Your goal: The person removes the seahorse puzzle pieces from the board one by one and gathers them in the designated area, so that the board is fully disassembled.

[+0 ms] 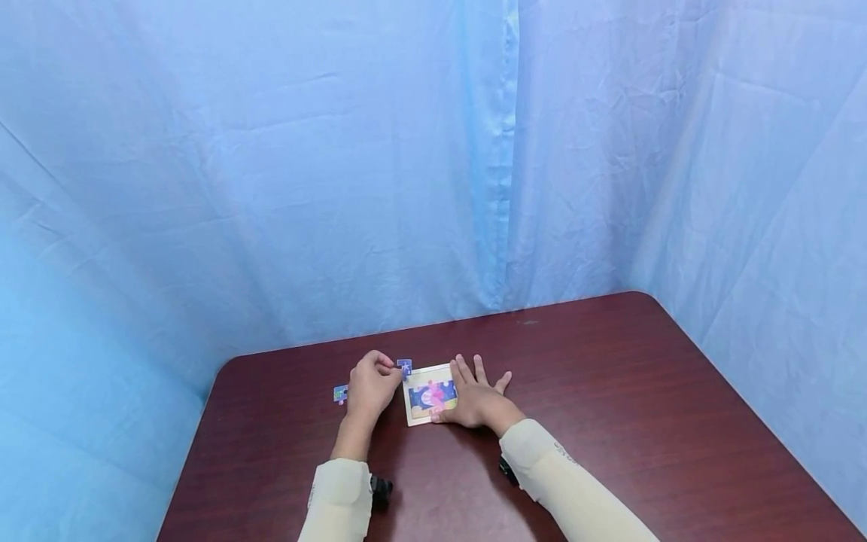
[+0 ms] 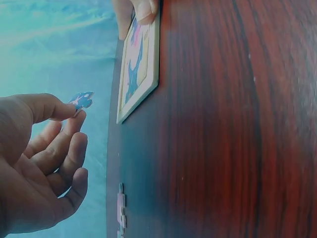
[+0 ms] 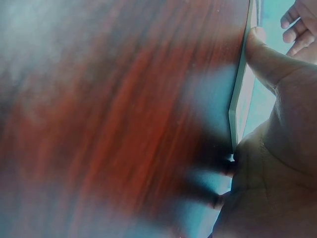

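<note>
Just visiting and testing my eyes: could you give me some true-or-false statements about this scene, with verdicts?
The left hand pinches a puzzle piece. True.
The right hand hangs clear of the tray. False: it touches the tray.
The tray is completely filled. False: its far part is bare.
A loose piece lies on the table. True.
The table is white. False: it is dark reddish-brown.
Blue fabric hangs behind the table. True.
</note>
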